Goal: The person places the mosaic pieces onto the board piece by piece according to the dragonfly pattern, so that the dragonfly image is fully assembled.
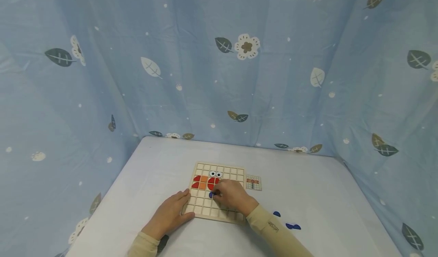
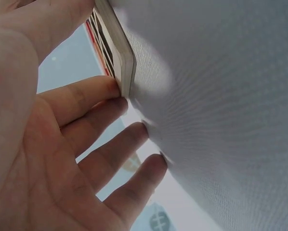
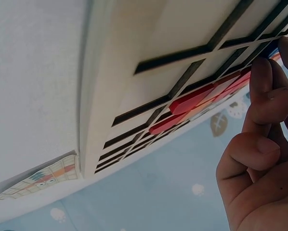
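A square wooden grid board point(image 1: 202, 212) lies on the white table. My left hand point(image 1: 171, 213) rests at its near left corner, fingers fairly straight, with thumb and index finger against the board's edges in the left wrist view. Over the middle of the board, my right hand point(image 1: 232, 196) pinches a small blue piece point(image 1: 211, 195) between thumb and fingertips, just below a red round shape point(image 1: 211, 183). Two eye pieces point(image 1: 216, 174) sit above the red shape. To the left are orange pieces point(image 1: 203, 182) and red curved pieces point(image 1: 195, 181). My right hand hides the board's right part.
A small pattern card point(image 1: 254, 182) lies against the board's right side. Several loose blue pieces point(image 1: 276, 213) are on the table point(image 1: 308, 188) near my right forearm. A blue curtain point(image 1: 198, 78) with leaf prints hangs behind and along both sides.
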A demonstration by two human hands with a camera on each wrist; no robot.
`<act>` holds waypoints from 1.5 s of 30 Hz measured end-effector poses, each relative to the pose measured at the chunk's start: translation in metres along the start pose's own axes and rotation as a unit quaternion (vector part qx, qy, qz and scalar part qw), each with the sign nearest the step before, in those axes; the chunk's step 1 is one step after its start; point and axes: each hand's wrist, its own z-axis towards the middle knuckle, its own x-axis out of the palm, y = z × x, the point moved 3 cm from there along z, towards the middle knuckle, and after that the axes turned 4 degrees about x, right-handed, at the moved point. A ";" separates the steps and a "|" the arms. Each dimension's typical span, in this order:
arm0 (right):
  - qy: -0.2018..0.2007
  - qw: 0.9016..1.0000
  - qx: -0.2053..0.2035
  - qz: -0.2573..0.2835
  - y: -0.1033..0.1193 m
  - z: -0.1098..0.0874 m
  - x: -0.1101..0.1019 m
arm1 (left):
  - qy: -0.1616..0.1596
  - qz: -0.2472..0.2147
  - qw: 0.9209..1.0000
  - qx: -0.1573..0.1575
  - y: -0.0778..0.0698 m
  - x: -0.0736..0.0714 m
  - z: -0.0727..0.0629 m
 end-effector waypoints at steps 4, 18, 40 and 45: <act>0.004 1.000 0.003 -0.002 0.000 0.001 0.000 | -0.001 -0.001 1.000 -0.001 0.000 0.000 0.000; -0.028 0.999 0.037 0.010 0.000 -0.016 -0.025 | 0.007 -0.003 1.000 -0.010 0.000 0.000 0.000; -0.223 0.971 0.059 -0.070 -0.055 -0.102 -0.052 | 0.006 -0.005 1.000 -0.008 -0.001 0.000 -0.001; -0.196 0.970 0.120 -0.081 -0.071 -0.122 -0.052 | 0.011 -0.009 1.000 -0.013 -0.001 0.001 -0.002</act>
